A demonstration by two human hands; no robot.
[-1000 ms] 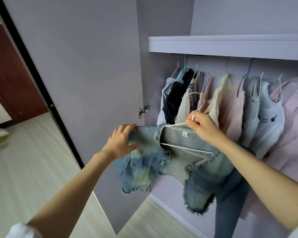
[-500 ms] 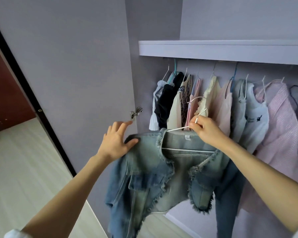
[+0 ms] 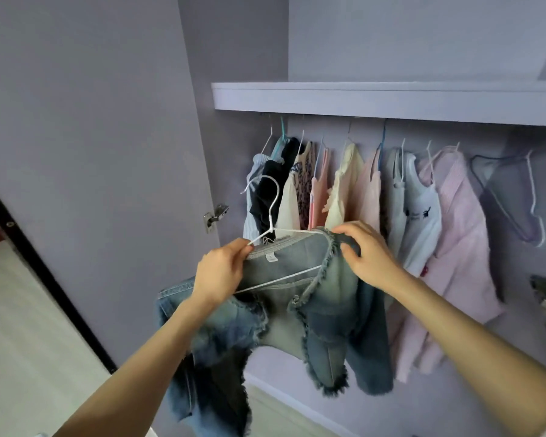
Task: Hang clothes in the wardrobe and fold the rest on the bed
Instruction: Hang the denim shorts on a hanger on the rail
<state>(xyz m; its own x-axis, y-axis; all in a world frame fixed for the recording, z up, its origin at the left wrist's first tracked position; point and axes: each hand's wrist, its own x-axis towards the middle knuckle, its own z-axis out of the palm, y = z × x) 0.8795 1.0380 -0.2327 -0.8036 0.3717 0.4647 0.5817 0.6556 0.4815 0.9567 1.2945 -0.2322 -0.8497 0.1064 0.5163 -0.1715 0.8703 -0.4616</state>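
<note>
A lilac wardrobe [image 3: 423, 42] filled most of the view, its door [image 3: 92, 121] swung open on the left and a shelf [image 3: 375, 99] running across above the hanging space. The rail under the shelf was hidden by the shelf's front edge, so only the hanger hooks showed. A row of hung clothes [image 3: 344, 190] ran from a striped pale blue piece on the left through dark, cream and peach tops to a pink shirt [image 3: 460, 231] on the right. A white top [image 3: 420, 216] in that row bore small dark print, too small to read. Right of the pink shirt hung a bare hanger [image 3: 524, 212].

In front of the row, a frayed denim jacket [image 3: 297, 310] was held up on a white wire hanger [image 3: 273, 216], not yet on the rail; its lower edge on the left was cut off by the frame. A small white label [image 3: 269, 257] sat inside the collar, its text illegible.

The left hand [image 3: 218, 272] pinched the hanger's left shoulder together with the collar. The right hand [image 3: 366, 253] gripped the jacket's right shoulder, thumb under the fabric, possibly clasping the hanger's end too, which the denim covered.

A metal hinge [image 3: 215, 216] sat on the door's inner edge.
</note>
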